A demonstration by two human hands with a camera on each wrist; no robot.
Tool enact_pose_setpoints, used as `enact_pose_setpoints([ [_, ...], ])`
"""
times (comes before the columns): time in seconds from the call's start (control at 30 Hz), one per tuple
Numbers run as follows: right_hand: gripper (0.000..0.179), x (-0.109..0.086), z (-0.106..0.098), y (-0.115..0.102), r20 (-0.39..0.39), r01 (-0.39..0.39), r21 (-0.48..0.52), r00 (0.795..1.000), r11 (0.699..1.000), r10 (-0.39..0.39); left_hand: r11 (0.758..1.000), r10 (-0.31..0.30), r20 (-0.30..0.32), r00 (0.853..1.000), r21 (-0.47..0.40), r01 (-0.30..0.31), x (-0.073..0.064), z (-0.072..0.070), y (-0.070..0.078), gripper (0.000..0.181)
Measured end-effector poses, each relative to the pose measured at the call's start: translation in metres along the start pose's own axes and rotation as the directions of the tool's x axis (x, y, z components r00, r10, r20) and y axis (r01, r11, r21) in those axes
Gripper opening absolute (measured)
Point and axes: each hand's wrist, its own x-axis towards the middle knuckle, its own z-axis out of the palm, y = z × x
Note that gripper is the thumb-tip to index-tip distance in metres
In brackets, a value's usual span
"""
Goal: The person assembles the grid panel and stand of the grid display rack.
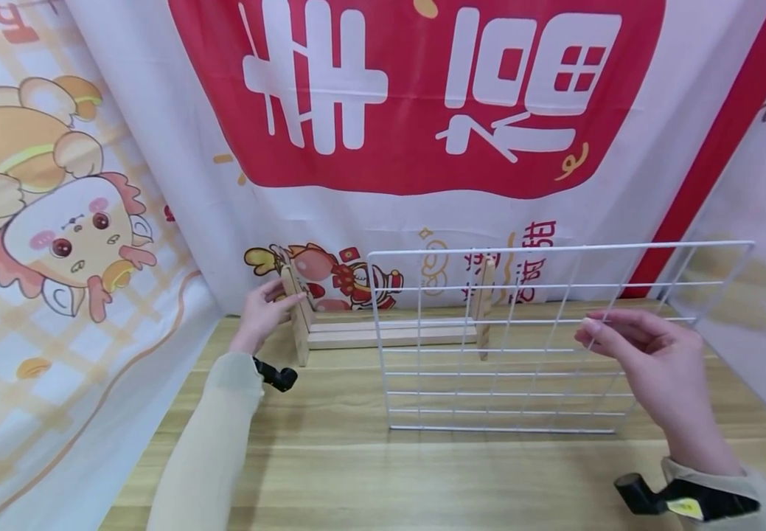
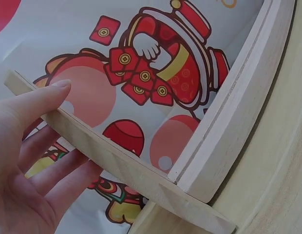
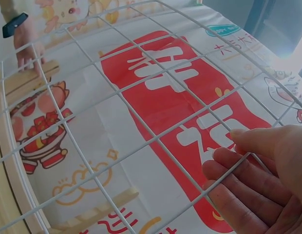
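A wooden stand (image 1: 392,338) with an upright at each end and a bar between them stands on the table near the back. My left hand (image 1: 263,316) holds its left upright (image 2: 119,161), the thumb on one side and the fingers on the other. On the right, my right hand (image 1: 664,376) pinches a white wire grid panel (image 1: 502,429) by its inner wires. The panel is held up and slightly tilted in front of the stand's right part, and the right upright (image 1: 486,302) shows through its mesh. Whether panel and stand touch, I cannot tell.
The wood-grain table (image 1: 329,472) reaches toward me from a printed cloth backdrop (image 1: 416,214). More printed cloth (image 1: 124,435) hangs at the left, and a pale sheet (image 1: 761,317) borders the right. A black wrist camera (image 1: 684,498) sits on my right sleeve.
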Motion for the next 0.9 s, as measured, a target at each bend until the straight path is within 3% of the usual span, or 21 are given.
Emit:
enact_pose_setpoints([
  [0.47, 0.03, 0.001, 0.001, -0.002, -0.007, 0.024, -0.009, 1.0, 1.0, -0.024, 0.998, 0.053, 0.03, 0.998, 0.02, -0.054, -0.011, 0.014, 0.007, 0.077],
  [0.9, 0.031, 0.002, 0.001, -0.004, 0.004, 0.004, -0.004, 1.0, 1.0, -0.004, 0.996, 0.088, 0.028, 0.996, 0.017, -0.089, -0.037, 0.043, 0.014, 0.068],
])
